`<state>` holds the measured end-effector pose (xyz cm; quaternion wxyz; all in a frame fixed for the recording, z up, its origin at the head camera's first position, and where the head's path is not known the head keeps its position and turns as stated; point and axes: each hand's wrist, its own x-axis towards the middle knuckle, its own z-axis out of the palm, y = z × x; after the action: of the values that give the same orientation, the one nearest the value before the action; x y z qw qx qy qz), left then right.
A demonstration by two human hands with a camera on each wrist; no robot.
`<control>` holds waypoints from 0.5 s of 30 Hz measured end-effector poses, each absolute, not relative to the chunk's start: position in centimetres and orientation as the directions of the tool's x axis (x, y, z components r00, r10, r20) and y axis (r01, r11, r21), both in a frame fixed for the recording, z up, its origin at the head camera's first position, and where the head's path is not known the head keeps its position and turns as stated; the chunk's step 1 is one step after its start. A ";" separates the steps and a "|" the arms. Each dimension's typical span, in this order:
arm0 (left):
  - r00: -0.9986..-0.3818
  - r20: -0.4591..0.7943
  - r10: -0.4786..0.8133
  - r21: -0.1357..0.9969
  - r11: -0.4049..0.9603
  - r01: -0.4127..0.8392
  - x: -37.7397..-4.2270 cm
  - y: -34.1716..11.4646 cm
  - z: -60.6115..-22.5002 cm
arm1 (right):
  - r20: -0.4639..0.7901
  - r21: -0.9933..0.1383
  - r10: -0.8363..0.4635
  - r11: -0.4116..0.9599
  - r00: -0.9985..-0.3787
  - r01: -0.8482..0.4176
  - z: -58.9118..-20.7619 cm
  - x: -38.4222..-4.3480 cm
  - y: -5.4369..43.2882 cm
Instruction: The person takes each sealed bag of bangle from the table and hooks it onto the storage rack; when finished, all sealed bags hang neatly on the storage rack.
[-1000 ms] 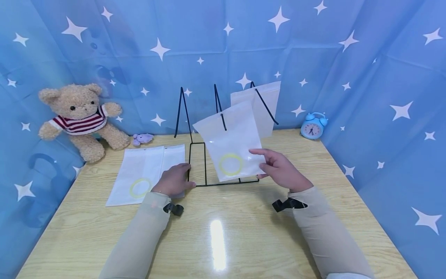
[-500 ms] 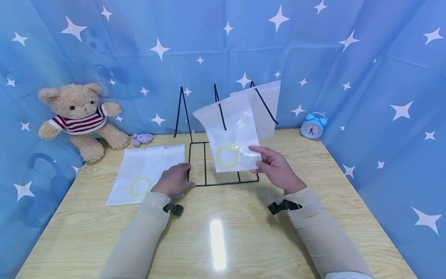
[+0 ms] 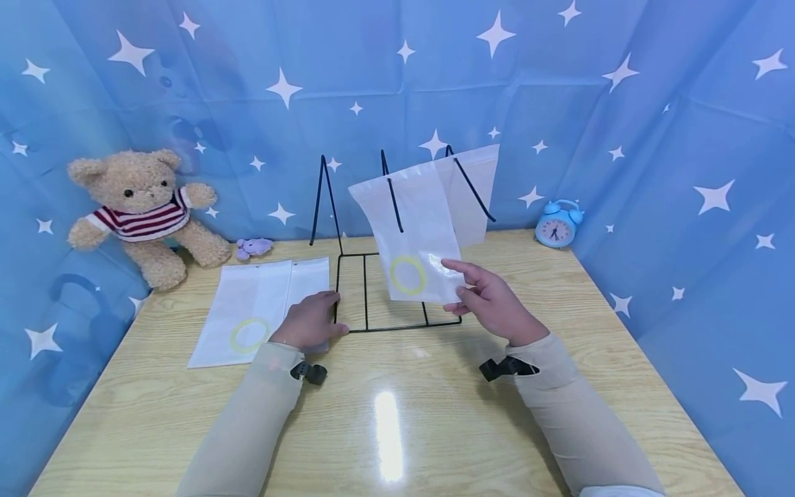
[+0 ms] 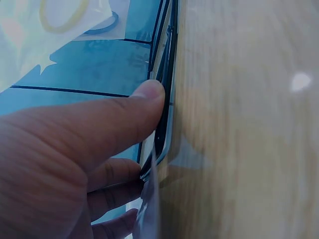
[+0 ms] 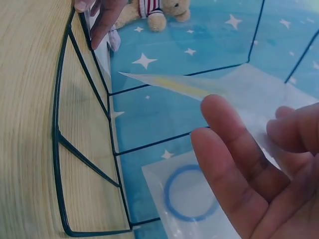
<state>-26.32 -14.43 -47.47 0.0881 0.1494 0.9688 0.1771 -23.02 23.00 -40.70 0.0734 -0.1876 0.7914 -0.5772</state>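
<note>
A black wire display rack with three upright prongs stands on the table. My left hand grips its front left corner, with the thumb on the wire in the left wrist view. The middle prong passes through the top of a white translucent plastic bag that bears a yellow ring. My right hand pinches this bag near its lower right corner, index finger stretched across the front. Behind it, another white bag hangs on the right prong; the right wrist view shows its blue ring.
Two flat white bags overlap on the table at the left, one with a yellow ring, the other partly under my left hand. A teddy bear and small purple toy sit back left. A blue alarm clock stands back right.
The bag in my right hand has risen, and its top has moved farther back along the middle prong. My right hand has shifted slightly up and left. The left hand stays put.
</note>
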 end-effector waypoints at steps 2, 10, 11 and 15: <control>-0.939 -0.119 0.322 0.371 0.892 0.259 -26.3 -14.4 -47.5 | 0.117 -0.943 -0.395 0.243 -0.911 -0.227 -40.8 -23.1 22.9; -0.937 -0.127 0.325 0.373 0.891 0.258 -26.4 -14.5 -47.6 | 0.180 -0.943 -0.455 0.173 -0.872 -0.286 -41.1 -23.1 22.9; -0.937 -0.128 0.324 0.373 0.891 0.257 -26.4 -14.5 -47.6 | 0.185 -0.944 -0.463 0.163 -0.867 -0.289 -41.1 -23.1 22.9; -0.938 -0.129 0.322 0.375 0.891 0.255 -26.3 -14.5 -47.4 | 0.204 -0.934 -0.494 0.160 -0.845 -0.319 -41.3 -23.3 22.9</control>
<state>-26.30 -14.48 -47.43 0.0942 0.1491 0.9678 0.1794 -23.27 22.87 -41.30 0.0742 -0.2685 0.7579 -0.5900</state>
